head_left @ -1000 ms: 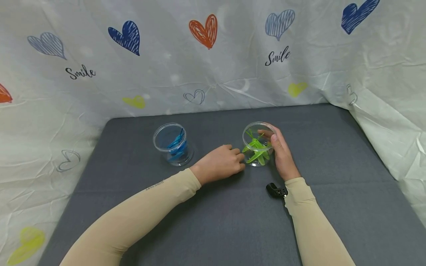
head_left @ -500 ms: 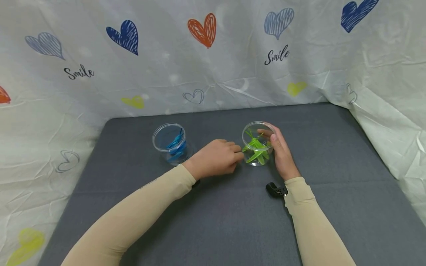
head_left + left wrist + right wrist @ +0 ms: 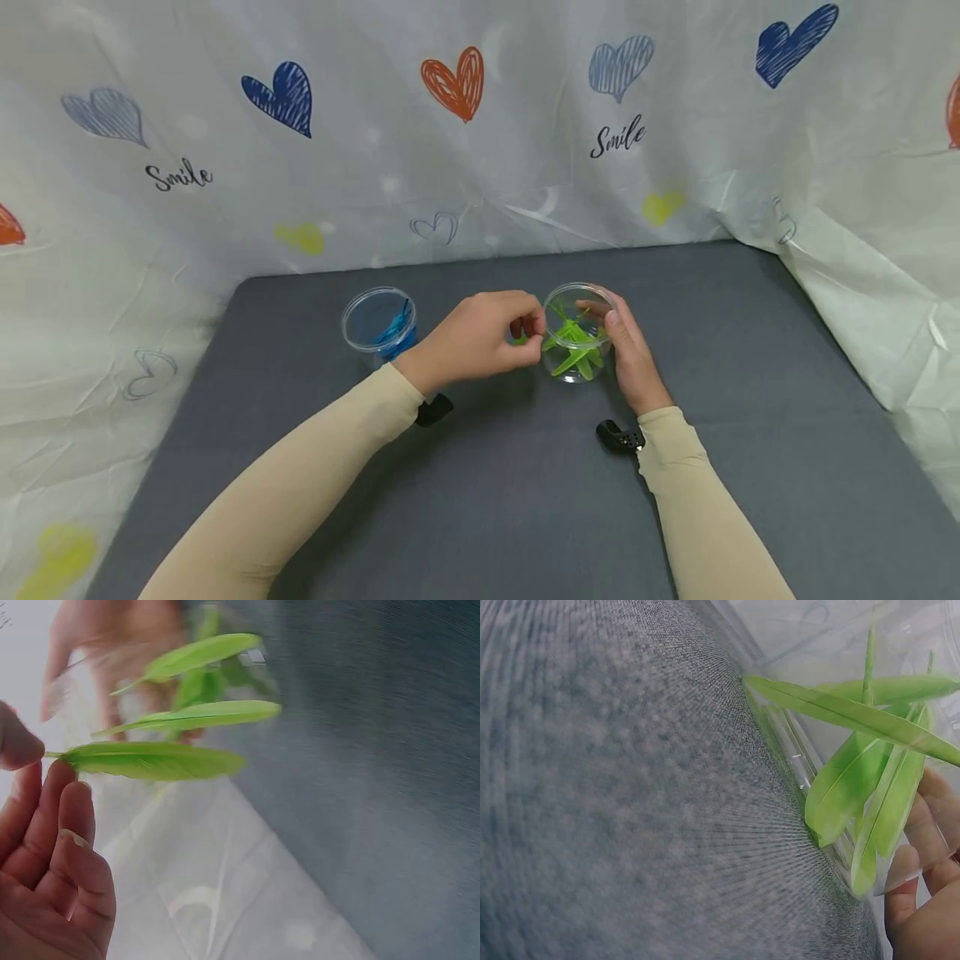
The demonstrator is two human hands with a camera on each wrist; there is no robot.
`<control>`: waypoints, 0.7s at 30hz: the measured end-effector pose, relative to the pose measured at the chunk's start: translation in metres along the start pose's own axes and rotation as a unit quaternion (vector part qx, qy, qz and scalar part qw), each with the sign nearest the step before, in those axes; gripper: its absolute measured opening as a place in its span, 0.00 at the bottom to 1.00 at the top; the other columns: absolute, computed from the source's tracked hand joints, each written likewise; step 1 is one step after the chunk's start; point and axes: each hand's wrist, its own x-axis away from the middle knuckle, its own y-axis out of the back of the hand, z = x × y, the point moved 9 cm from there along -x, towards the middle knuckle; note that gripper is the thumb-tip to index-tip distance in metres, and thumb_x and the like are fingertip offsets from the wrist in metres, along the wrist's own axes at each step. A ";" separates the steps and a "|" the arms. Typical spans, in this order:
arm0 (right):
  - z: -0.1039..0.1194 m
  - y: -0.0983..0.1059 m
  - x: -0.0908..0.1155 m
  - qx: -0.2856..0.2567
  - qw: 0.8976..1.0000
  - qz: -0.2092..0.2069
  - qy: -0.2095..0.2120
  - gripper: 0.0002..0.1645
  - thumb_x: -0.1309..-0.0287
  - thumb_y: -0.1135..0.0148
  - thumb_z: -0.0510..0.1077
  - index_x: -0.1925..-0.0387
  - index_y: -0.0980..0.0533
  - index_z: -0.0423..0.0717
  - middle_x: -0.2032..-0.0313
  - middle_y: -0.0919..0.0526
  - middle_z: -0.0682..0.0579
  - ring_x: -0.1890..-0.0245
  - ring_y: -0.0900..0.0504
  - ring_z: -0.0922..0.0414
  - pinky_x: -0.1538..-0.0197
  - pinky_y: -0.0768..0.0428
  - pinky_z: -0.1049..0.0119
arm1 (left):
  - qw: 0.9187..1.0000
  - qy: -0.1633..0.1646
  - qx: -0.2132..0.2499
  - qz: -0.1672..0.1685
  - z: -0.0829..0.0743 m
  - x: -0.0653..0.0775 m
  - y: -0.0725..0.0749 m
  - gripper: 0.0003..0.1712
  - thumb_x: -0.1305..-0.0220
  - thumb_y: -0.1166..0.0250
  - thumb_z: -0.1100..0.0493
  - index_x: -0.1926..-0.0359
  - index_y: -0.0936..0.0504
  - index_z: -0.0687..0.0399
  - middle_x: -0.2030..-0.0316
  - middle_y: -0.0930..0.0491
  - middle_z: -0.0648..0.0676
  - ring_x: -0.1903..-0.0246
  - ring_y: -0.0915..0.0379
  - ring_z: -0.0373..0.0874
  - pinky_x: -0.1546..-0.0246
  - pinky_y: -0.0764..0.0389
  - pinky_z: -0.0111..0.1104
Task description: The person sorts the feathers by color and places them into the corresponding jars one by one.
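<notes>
My left hand [image 3: 480,343] is just left of a clear round jar [image 3: 580,340] that holds several green feathers [image 3: 576,354]. Thumb and forefinger pinch a single green feather [image 3: 157,760] by its quill, as the left wrist view shows; from the head only a sliver of green shows in that hand. My right hand [image 3: 632,354] curls round the jar's far right side and grips it. Through the clear wall, the right wrist view shows feathers [image 3: 847,787] crossed over one another. To the left stands another clear jar [image 3: 377,317] with blue feathers [image 3: 397,333], partly hidden by my left wrist.
A dark grey cloth [image 3: 525,500] covers the table. Behind it hangs a white curtain [image 3: 360,150] printed with hearts and words. Black straps [image 3: 618,437] sit at both wrists below tan sleeves.
My left hand has risen slightly from low beside the jar and turned, so its thumb and a bit of green now show. The right hand keeps its grip. The head view shifted a little.
</notes>
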 end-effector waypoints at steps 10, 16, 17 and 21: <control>0.001 -0.002 -0.002 -0.005 1.000 0.005 0.006 0.31 0.12 0.66 0.57 0.19 0.36 0.55 0.28 0.26 0.36 0.23 0.30 0.43 0.19 0.41 0.37 | 0.978 0.081 0.167 -0.100 0.002 -0.018 0.041 0.03 0.28 0.33 0.56 0.58 0.16 0.40 0.65 0.16 0.43 0.65 0.21 0.38 0.60 0.16 0.36; 0.001 -0.001 -0.004 -0.002 1.000 0.006 -0.006 0.30 0.12 0.62 0.56 0.19 0.36 0.55 0.29 0.25 0.40 0.23 0.30 0.46 0.17 0.43 0.36 | 0.968 0.094 0.197 -0.125 -0.008 -0.032 0.049 0.02 0.28 0.32 0.55 0.57 0.15 0.42 0.64 0.15 0.45 0.64 0.20 0.39 0.59 0.16 0.38; 0.000 -0.001 -0.004 -0.003 1.000 0.005 -0.007 0.30 0.12 0.61 0.56 0.19 0.36 0.55 0.29 0.25 0.41 0.23 0.30 0.46 0.17 0.43 0.36 | 0.967 0.095 0.199 -0.126 -0.009 -0.034 0.048 0.02 0.28 0.32 0.54 0.56 0.15 0.42 0.63 0.15 0.45 0.64 0.19 0.39 0.58 0.16 0.37; -0.001 -0.003 -0.004 -0.005 1.000 0.007 -0.010 0.30 0.12 0.61 0.56 0.19 0.36 0.54 0.28 0.25 0.40 0.23 0.30 0.44 0.17 0.42 0.37 | 0.967 0.101 0.198 -0.127 -0.006 -0.039 0.042 0.02 0.27 0.32 0.55 0.56 0.15 0.42 0.64 0.15 0.45 0.64 0.19 0.39 0.58 0.16 0.37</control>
